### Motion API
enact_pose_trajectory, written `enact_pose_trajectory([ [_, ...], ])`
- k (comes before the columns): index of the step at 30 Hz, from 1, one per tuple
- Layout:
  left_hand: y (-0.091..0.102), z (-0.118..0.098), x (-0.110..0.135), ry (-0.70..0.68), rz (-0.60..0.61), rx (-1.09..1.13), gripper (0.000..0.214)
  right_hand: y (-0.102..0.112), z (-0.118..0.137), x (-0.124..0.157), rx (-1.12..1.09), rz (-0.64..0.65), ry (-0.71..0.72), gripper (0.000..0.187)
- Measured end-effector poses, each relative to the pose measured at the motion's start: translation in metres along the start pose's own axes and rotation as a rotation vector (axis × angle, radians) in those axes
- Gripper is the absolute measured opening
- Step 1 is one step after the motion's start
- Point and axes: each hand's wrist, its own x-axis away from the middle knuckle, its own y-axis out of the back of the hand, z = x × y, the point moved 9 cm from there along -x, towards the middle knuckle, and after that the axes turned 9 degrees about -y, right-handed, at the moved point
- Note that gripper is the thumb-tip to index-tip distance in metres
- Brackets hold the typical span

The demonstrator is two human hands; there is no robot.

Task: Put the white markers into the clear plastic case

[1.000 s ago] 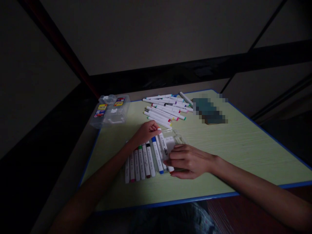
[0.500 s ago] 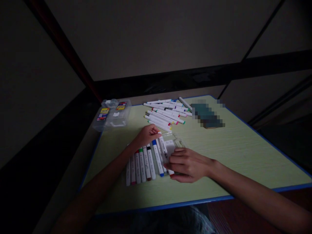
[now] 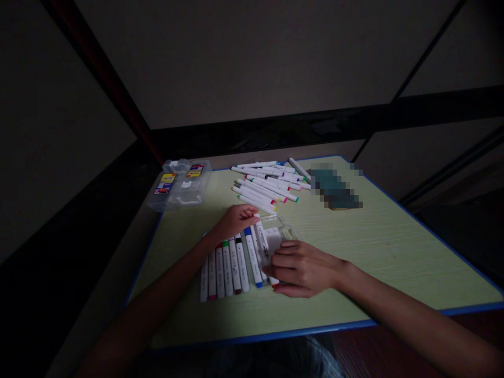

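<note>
A white marker (image 3: 260, 235) with an orange-red tip lies slanted over a clear plastic case (image 3: 290, 232). At its far end, my left hand (image 3: 236, 219) is closed, thumb and fingers pinching the marker. My right hand (image 3: 300, 266) has its fingers curled around the near end and the case's right side, partly hiding both. Just left of that marker, a blue-capped marker (image 3: 252, 256) rests in the case. Several more markers (image 3: 224, 270) stand side by side in a row farther left, their tops partly covered by my left hand and forearm.
Loose white markers (image 3: 268, 184) with coloured ends are piled toward the table's back. A clear lidded case (image 3: 191, 189) with bright labels sits at the back left. At the back right is a blurred-out dark green object (image 3: 334, 186). The table (image 3: 394, 252) has a blue edge.
The view has shifted very slightly. Both hands keep nearly the same places on the marker, and the other markers stay where they were.
</note>
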Motion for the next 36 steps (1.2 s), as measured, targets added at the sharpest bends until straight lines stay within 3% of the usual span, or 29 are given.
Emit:
enact_pose_trajectory([
  [11, -0.002, 0.002, 0.000, 0.004, 0.026, -0.012, 0.020, -0.002, 0.000, 0.001, 0.008, 0.019, -0.005, 0.035],
  [21, 0.000, -0.002, 0.000, -0.018, 0.009, -0.024, 0.016, 0.008, -0.002, 0.001, 0.041, -0.053, -0.024, 0.034],
  [36, 0.013, -0.006, -0.001, -0.015, -0.122, 0.094, 0.019, 0.013, -0.014, 0.001, 0.119, -0.101, -0.103, 0.032],
])
